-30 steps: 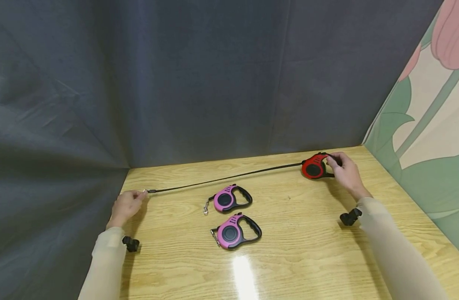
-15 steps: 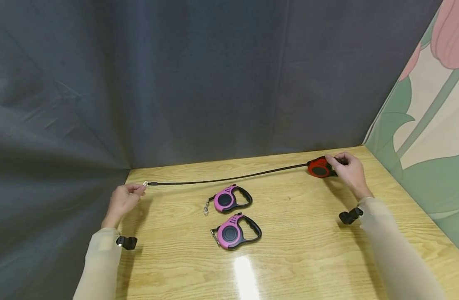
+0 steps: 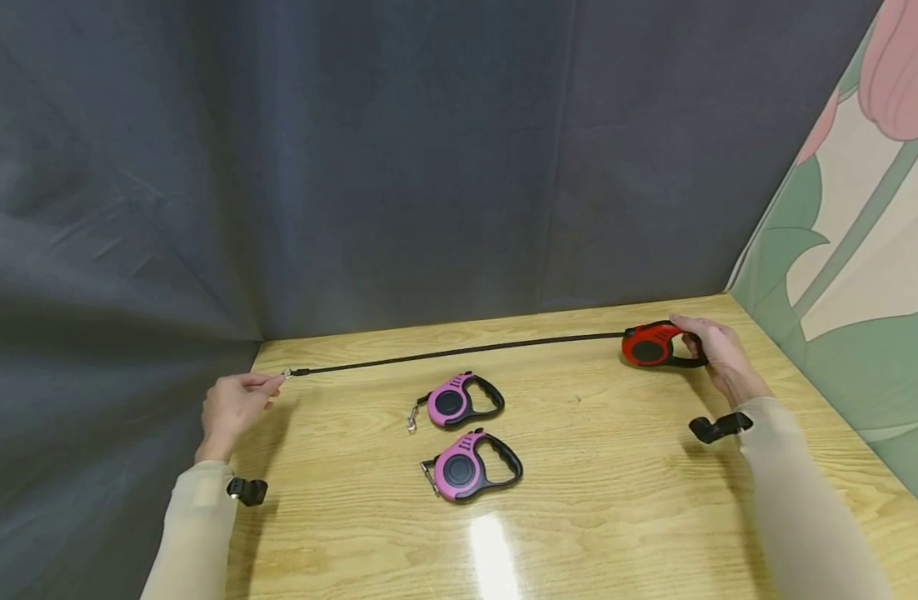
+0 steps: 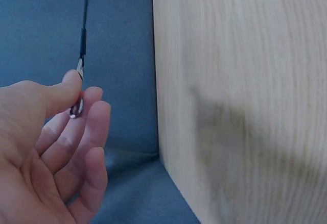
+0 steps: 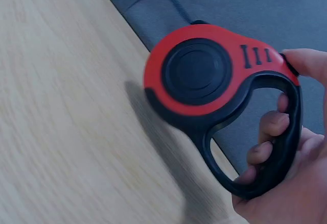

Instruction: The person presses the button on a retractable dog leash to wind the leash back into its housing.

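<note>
My right hand point(image 3: 721, 358) grips the black handle of a red retractable dog leash point(image 5: 196, 71), fingers through the loop and thumb at the button on top. From its case a black cord point(image 3: 459, 353) runs nearly straight across to the left. At the cord's far end, my left hand point(image 4: 56, 132) pinches a small metal clip point(image 4: 77, 106) between thumb and fingers, above the table. Two pink retractable leashes lie between the hands, nearer the front: an upper one point(image 3: 438, 405) and a lower one point(image 3: 447, 472), each with its metal clip out to the left.
The wooden table point(image 3: 579, 500) has a dark grey curtain point(image 3: 429, 167) along its back and left edges. A flower-patterned cloth point(image 3: 864, 317) hangs at the right edge. Black wrist cameras point(image 3: 246, 491) sit on both sleeves.
My right hand has moved slightly right and towards me, its hold now around the leash's handle. My left hand has shifted a little left with the clip. The pink leashes have stayed put.
</note>
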Available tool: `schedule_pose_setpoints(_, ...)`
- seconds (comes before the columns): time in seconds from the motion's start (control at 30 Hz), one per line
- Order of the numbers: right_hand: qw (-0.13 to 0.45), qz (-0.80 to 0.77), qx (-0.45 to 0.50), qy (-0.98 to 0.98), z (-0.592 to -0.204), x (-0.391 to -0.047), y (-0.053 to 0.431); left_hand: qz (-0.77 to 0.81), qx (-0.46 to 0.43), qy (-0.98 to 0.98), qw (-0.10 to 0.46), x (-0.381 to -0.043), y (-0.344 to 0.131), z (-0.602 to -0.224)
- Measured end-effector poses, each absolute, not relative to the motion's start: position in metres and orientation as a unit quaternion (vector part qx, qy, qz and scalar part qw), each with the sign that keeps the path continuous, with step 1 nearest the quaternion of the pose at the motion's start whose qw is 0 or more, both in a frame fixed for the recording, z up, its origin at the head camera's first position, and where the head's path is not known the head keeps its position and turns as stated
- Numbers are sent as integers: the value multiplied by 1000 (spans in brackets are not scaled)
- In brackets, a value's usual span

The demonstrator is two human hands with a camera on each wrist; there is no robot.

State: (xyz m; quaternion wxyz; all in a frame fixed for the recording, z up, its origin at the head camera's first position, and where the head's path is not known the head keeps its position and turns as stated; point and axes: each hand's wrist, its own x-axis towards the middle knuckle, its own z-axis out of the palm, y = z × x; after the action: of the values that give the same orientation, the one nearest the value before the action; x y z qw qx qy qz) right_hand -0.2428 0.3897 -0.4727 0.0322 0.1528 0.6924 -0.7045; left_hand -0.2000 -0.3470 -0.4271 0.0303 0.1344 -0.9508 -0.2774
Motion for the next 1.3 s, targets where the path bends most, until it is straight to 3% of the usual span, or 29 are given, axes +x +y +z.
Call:
schedule_pose_setpoints(0.33,72,-641,143,751,-469,-246,391,-303,128,-943,56,-197,-357,-440)
schedule_pose_setpoints(0.67,66,-644,149,748,-462,-247,394,-315,103,-941,75,-201,-353,-445)
schedule_pose_setpoints(0.9,35,-742,92,663,-461,-244,393,-318,95,-939,86,-204,-348,-445)
schedule_pose_setpoints(1.3,22,-753,60,654,-468,-241,388,-326,97,-937,79,-204,-345,-447)
